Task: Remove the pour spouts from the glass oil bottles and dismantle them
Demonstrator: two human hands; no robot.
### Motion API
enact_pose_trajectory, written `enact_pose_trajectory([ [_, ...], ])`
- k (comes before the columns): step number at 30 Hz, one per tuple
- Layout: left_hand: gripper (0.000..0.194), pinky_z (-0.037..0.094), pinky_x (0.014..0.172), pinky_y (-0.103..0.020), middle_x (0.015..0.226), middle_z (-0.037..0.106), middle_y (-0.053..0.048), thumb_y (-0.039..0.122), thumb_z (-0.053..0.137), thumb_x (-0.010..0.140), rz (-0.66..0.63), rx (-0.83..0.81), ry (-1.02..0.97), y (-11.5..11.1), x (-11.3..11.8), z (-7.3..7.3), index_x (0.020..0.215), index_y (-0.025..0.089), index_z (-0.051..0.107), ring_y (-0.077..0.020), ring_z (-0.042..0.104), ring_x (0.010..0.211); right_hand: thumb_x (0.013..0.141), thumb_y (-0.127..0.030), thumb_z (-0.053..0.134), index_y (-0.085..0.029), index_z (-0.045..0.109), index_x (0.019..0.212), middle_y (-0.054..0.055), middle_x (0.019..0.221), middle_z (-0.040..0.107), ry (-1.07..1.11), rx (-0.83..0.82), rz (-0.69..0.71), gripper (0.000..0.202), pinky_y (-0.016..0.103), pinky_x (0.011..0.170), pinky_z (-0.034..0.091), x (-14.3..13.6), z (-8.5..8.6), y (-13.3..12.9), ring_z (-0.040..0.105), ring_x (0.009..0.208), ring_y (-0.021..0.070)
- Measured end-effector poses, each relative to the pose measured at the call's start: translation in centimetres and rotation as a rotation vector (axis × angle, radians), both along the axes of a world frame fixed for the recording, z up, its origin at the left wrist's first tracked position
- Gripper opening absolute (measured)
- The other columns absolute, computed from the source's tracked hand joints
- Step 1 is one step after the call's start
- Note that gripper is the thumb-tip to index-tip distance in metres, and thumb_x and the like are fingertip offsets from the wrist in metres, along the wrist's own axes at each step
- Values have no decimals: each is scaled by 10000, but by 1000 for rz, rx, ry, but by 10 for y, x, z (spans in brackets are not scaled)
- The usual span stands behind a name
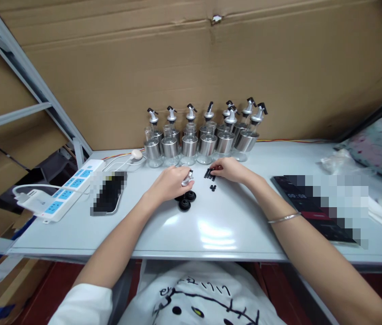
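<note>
My left hand [174,182] is closed around a silver pourer spout [187,178], the kind fitted on the bottles behind. Just below that hand lie several round black stoppers [184,205], partly covered by it. My right hand [226,169] has its fingertips pinched on one of several small black strips [208,173] lying on the table. A little nearer to me sits a cluster of tiny black pieces [213,188]. Glass bottles with steel bands [207,144] stand in rows beyond both hands; several in front have bare necks, while others carry silver pourers with black flip tops [257,113].
On the left are a white power strip [72,189] with a plugged-in charger and a phone [109,194]. A tablet-like device [308,207] lies right, near my forearm. Clear plastic wrap [338,161] is at the far right. A cardboard wall [177,58] rises behind the table [191,234].
</note>
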State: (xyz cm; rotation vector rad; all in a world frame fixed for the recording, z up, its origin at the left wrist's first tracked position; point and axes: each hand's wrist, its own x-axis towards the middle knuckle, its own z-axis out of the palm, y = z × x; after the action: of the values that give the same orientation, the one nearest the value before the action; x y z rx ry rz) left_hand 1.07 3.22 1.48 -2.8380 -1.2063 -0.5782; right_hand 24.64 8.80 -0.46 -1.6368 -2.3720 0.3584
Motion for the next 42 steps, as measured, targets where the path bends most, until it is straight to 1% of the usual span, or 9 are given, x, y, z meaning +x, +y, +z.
enact_pose_trajectory([
  [5,107,417,713,-293,778,624,-24,268,514,842,3,0,8,0,1,0,792,174,520,-171,581,708,764,-198,649,-159,736,927,40,801,720,17,12,-8,188,234,656,440,-1,-2,1,629,695,161],
  [10,107,416,713,-299,776,620,-24,266,511,841,0,-9,-3,0,0,-1,783,176,511,-172,580,704,785,-201,616,-157,735,895,24,692,707,40,3,-32,169,227,598,430,-3,-1,0,615,606,145],
  [18,99,416,696,-300,765,608,-25,260,509,836,-7,-23,-20,-1,0,0,778,180,517,-176,577,701,786,-261,625,-149,734,755,21,550,660,76,-4,-151,159,230,564,423,-13,1,-5,608,566,152],
  [24,104,418,695,-300,782,623,-31,267,521,837,3,-30,0,0,1,-1,783,179,519,-183,587,714,774,-333,657,-128,742,758,82,703,721,45,13,-246,223,250,575,423,-25,-1,-7,635,654,187],
  [28,108,422,698,-305,779,627,-33,270,514,840,5,-32,5,0,1,-1,780,180,512,-186,590,712,753,-311,684,-115,750,799,112,803,738,13,44,-260,212,256,592,433,-28,-3,-6,646,705,203],
  [35,111,430,696,-309,791,631,-37,278,515,838,12,-46,4,0,0,-1,781,182,506,-190,594,719,717,-303,705,-164,753,766,64,728,730,-1,35,-233,156,241,567,435,-22,-2,-4,630,638,174],
  [38,82,420,684,-297,776,615,-24,261,515,832,11,-55,-10,0,0,-1,807,189,485,-185,589,719,721,-296,698,-153,742,763,65,706,711,31,26,-250,155,248,576,428,-20,-1,-5,615,633,173],
  [40,92,402,635,-277,780,595,-13,235,520,815,33,-70,-69,-1,0,-1,865,194,454,-173,575,693,747,-268,666,-142,731,780,73,741,698,105,102,-261,145,256,617,429,-18,3,-7,604,661,172],
  [42,174,379,595,-263,817,575,-13,213,532,794,63,-93,-146,-2,0,-1,914,194,407,-158,553,663,774,-250,625,-145,717,799,75,804,682,243,226,-218,142,264,661,430,-17,8,-10,584,683,161],
])
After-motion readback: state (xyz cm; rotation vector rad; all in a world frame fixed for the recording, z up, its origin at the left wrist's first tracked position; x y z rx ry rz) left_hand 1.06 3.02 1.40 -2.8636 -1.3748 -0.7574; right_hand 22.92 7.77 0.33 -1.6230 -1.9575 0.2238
